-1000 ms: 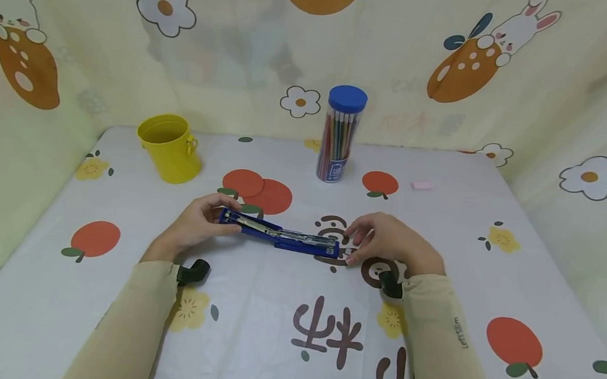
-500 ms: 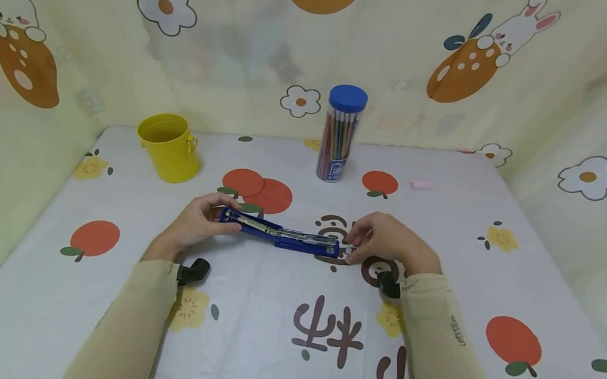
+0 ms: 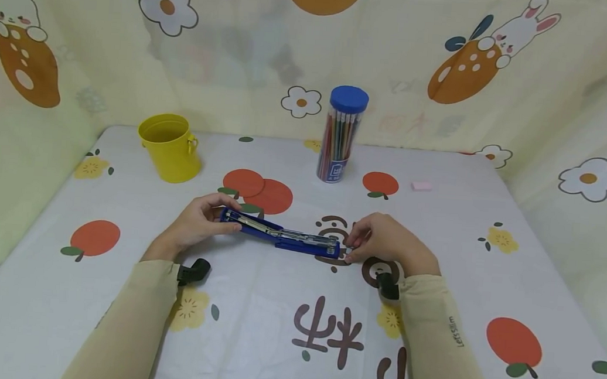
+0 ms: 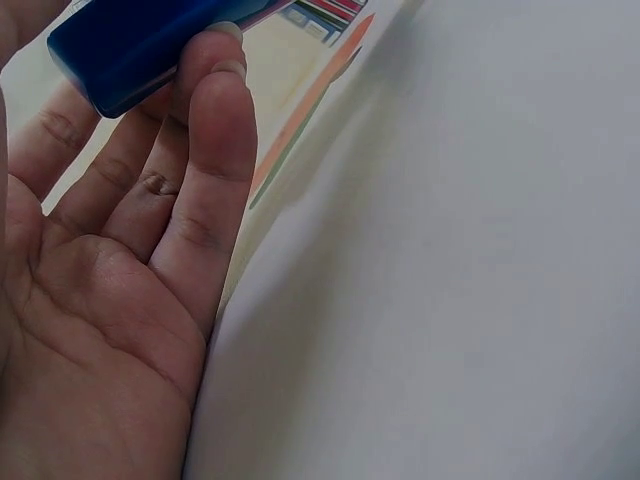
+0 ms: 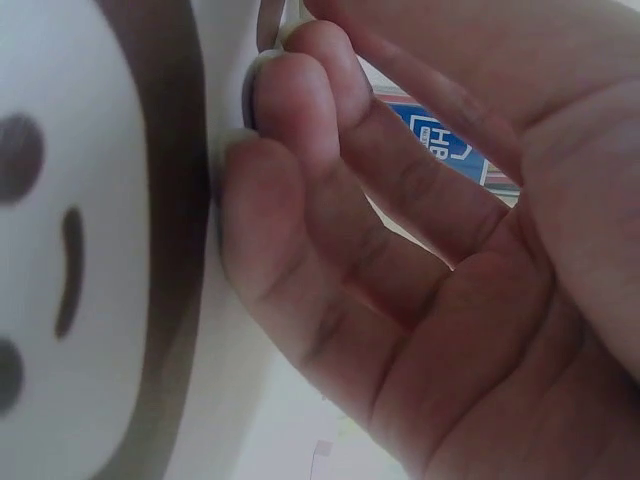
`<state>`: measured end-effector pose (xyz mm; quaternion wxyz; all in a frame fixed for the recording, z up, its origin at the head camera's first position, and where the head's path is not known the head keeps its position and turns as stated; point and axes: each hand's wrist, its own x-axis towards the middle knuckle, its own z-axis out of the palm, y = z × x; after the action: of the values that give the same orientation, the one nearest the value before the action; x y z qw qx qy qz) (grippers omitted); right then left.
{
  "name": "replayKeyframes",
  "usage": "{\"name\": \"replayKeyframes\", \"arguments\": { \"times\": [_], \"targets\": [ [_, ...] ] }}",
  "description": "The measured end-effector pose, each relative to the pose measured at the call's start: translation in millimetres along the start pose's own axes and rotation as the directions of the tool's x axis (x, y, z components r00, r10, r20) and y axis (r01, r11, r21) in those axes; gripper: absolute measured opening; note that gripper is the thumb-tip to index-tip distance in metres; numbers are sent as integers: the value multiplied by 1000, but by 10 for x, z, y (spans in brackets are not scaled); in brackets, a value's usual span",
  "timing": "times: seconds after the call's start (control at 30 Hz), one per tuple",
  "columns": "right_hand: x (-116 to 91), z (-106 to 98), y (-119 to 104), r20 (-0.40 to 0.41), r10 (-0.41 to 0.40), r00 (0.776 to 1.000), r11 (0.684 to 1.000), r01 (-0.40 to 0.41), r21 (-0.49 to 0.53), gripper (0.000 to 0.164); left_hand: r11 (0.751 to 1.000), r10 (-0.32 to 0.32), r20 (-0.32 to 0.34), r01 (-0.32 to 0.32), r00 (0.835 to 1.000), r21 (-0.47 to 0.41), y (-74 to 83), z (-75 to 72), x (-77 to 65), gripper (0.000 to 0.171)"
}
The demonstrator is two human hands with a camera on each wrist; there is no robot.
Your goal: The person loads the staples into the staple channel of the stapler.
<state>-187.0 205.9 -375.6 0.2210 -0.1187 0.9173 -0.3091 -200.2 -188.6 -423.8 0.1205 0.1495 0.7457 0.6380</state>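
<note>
A blue stapler [image 3: 305, 250] lies opened out across the middle of the table, its metal inner parts facing up. My left hand [image 3: 195, 229] grips its left end between thumb and fingers. In the left wrist view, the blue end of the stapler [image 4: 140, 50] sits against the fingertips. At the other end, my right hand [image 3: 388, 242] pinches a short silvery strip of staples [image 3: 348, 250] close to the stapler's tip. The right wrist view shows curled fingers [image 5: 290, 110] near the tablecloth; the staples are hidden there.
Behind the stapler stands a clear tube of pencils [image 3: 340, 139] with a blue lid. A yellow bucket [image 3: 171, 154] is at the back left, and a pink eraser [image 3: 422, 186] lies at the back right. A patterned cloth [image 3: 251, 338] covers the table.
My right hand has shifted slightly left, bringing the strip of staples nearer the stapler's right end. My left hand and the stapler stay in place.
</note>
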Motion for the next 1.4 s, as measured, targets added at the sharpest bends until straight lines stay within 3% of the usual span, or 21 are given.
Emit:
{"name": "replayKeyframes", "arguments": {
  "times": [1.1, 1.4],
  "targets": [
    [19, -7, 27, 25, -45, 999, 999, 44, 24, 11, 1000, 25, -4, -25, 1000, 4, -23, -17, 9, 40],
    [29, -29, -3, -21, -118, 993, 993, 118, 18, 11, 1000, 12, -7, -12, 1000, 4, -18, -6, -1, 40]
  ]
}}
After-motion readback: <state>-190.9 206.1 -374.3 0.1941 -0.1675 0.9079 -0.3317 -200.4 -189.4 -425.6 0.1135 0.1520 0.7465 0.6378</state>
